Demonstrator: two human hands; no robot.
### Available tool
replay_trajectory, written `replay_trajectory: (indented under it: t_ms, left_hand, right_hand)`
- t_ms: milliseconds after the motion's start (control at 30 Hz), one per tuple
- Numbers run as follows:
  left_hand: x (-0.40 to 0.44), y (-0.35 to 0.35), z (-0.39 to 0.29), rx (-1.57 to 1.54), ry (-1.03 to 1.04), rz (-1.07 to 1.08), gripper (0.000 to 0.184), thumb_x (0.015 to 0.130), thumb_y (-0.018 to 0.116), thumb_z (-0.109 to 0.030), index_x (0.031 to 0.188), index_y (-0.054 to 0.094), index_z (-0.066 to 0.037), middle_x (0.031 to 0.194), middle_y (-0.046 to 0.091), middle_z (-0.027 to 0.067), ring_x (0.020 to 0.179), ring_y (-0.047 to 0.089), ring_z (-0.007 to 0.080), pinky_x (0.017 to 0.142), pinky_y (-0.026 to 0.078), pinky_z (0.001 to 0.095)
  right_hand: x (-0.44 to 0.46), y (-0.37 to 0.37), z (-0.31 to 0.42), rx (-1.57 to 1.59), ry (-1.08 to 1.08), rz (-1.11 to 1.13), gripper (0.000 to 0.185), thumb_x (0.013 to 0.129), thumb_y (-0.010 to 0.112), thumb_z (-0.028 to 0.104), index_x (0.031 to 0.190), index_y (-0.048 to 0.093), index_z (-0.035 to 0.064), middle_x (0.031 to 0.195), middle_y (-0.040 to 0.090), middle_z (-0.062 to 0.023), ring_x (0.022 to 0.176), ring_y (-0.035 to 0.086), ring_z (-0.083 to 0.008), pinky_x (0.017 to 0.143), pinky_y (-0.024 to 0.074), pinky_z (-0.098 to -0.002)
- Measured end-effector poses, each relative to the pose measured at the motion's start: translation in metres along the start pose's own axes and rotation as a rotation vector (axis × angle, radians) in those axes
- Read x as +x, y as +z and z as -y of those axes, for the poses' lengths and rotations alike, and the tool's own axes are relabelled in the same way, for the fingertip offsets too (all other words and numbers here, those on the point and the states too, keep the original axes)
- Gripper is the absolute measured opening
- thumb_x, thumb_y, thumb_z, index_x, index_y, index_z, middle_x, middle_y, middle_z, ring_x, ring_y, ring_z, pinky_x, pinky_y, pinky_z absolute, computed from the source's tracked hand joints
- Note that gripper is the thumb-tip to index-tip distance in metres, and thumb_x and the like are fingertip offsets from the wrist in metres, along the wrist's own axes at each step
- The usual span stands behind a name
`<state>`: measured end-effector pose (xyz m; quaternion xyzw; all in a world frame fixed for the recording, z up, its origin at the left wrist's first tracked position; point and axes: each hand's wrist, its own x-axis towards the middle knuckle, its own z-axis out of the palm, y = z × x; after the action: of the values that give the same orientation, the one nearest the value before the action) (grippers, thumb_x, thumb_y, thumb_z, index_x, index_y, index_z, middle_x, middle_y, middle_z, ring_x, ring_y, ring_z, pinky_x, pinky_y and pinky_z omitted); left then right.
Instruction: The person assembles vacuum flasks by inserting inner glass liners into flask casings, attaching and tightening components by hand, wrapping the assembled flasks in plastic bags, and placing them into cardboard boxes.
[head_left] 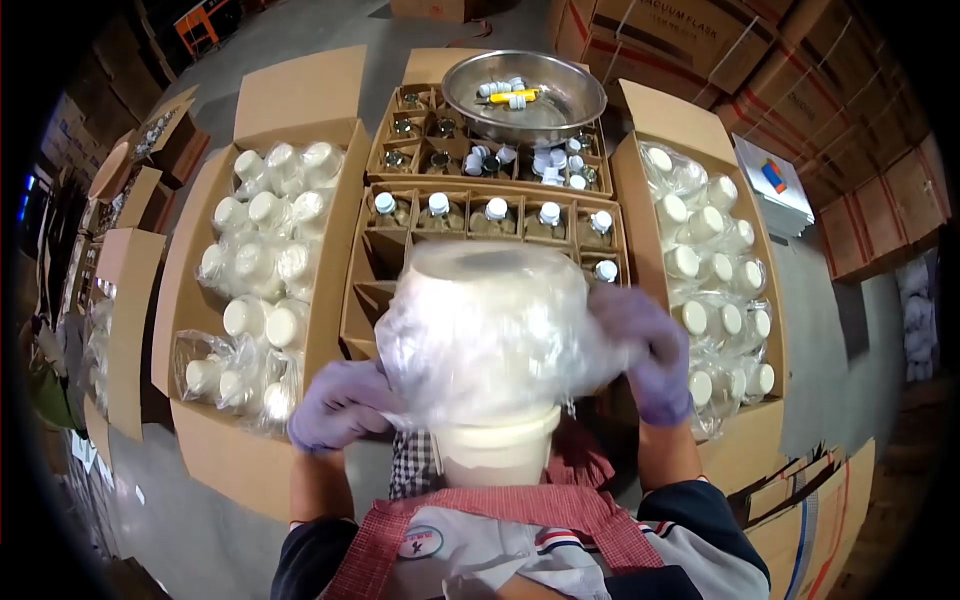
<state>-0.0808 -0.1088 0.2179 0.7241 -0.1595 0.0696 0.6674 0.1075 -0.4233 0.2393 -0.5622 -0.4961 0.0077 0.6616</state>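
Directly before me stands a cream-white, rounded container [494, 440], probably part of a flask, with its upper part inside a clear plastic bag [480, 330]. My gloved left hand [345, 405] pinches the bag's lower edge on the left side. On the other side my gloved right hand [650, 350], a little blurred, has its fingers curled onto the bag higher up. The container's lower part shows below the bag, close to my apron [580, 505]. Reflections on the plastic hide the details of the part inside.
Ahead, a divided carton [490, 190] holds several white-capped bottles; a metal bowl [580, 110] with small stoppers and a yellow tool rests behind. Open cartons on the left [350, 190] and right [635, 220] hold bagged cream-topped pieces. Stacked boxes [660, 40] stand back right.
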Motion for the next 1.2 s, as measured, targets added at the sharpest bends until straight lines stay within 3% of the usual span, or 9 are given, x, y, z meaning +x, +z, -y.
replay_trajectory:
  t_ms: [100,200,300,467,533,600,667,933,1200]
  left_hand:
    - [-0.015,0.008,0.030,0.786,-0.297,-0.085,0.011,0.082,0.065,-0.006,0.092,0.069,-0.006,0.088,0.067,0.0132,0.088,0.063,0.0317,0.083,0.049,0.0399]
    - [-0.023,0.011,0.045,0.816,-0.101,-0.291,0.006,0.084,0.061,-0.003,0.089,0.064,-0.003,0.102,0.065,0.0156,0.099,0.061,0.0328,0.089,0.047,0.0393]
    - [-0.011,0.033,0.019,0.207,0.089,-0.625,0.007,0.090,0.058,-0.006,0.093,0.061,0.000,0.128,0.059,0.0182,0.116,0.055,0.0258,0.101,0.043,0.0395]
    - [0.078,0.039,-0.060,-0.468,0.325,-0.606,0.015,0.102,0.048,-0.015,0.110,0.052,-0.003,0.106,0.065,0.0102,0.090,0.069,0.0226,0.086,0.057,0.0355]
    - [0.108,0.016,-0.050,-0.431,0.330,-0.557,0.015,0.102,0.050,-0.014,0.111,0.052,-0.002,0.101,0.065,0.0100,0.088,0.068,0.0223,0.086,0.057,0.0365]
    - [0.128,-0.022,0.025,0.086,0.183,-0.739,0.013,0.100,0.050,-0.010,0.109,0.054,-0.002,0.097,0.065,0.0089,0.084,0.066,0.0198,0.080,0.055,0.0338]
    - [0.104,-0.049,0.087,0.845,-0.144,-0.681,0.013,0.098,0.050,-0.009,0.107,0.056,-0.002,0.095,0.065,0.0077,0.081,0.062,0.0156,0.073,0.051,0.0303]
    - [0.039,0.030,0.011,-0.688,0.145,-0.517,0.011,0.098,0.054,-0.015,0.093,0.052,-0.005,0.092,0.063,0.0087,0.079,0.057,0.0126,0.068,0.047,0.0270]
    - [0.038,-0.006,0.015,-0.055,-0.322,-0.293,0.024,0.089,0.061,-0.006,0.112,0.060,-0.001,0.092,0.063,0.0013,0.080,0.057,0.0077,0.072,0.047,0.0231]
  right_hand:
    - [-0.022,0.003,0.030,-0.345,0.067,0.324,0.027,0.077,0.066,0.011,0.104,0.067,0.0090,0.099,0.067,-0.0082,0.098,0.063,-0.0312,0.099,0.0434,-0.0499]
    - [-0.032,0.032,0.068,-0.672,-0.081,0.360,0.035,0.069,0.072,0.018,0.103,0.066,0.0131,0.090,0.061,-0.0068,0.094,0.060,-0.0316,0.097,0.0444,-0.0469]
    - [-0.033,0.037,0.090,-0.765,-0.160,0.276,0.036,0.068,0.071,0.012,0.104,0.065,0.0136,0.096,0.061,-0.0080,0.098,0.059,-0.0301,0.091,0.0458,-0.0453]
    - [0.068,-0.028,0.024,-1.261,-0.525,-0.410,0.033,0.069,0.063,-0.001,0.101,0.064,0.0106,0.097,0.062,-0.0097,0.094,0.059,-0.0332,0.082,0.0481,-0.0440]
    - [0.083,-0.028,-0.014,-1.254,-0.433,-0.449,0.030,0.076,0.061,0.003,0.104,0.065,0.0116,0.099,0.063,-0.0106,0.097,0.060,-0.0331,0.084,0.0480,-0.0439]
    - [0.069,-0.023,-0.075,-1.552,0.196,-0.024,0.026,0.081,0.060,0.010,0.106,0.066,0.0118,0.103,0.064,-0.0127,0.095,0.063,-0.0334,0.083,0.0489,-0.0451]
    - [0.036,-0.017,-0.122,-1.375,0.388,0.059,0.024,0.085,0.061,0.018,0.107,0.066,0.0102,0.104,0.063,-0.0161,0.090,0.065,-0.0357,0.079,0.0514,-0.0453]
    - [0.011,0.023,-0.078,0.774,0.618,-0.544,0.032,0.085,0.055,-0.006,0.115,0.064,-0.0020,0.105,0.067,-0.0074,0.092,0.064,-0.0139,0.082,0.0521,-0.0249]
    - [0.011,0.028,0.000,-0.407,-0.172,-0.078,0.018,0.085,0.066,0.008,0.101,0.065,-0.0004,0.112,0.061,-0.0133,0.104,0.060,-0.0261,0.094,0.0462,-0.0334]
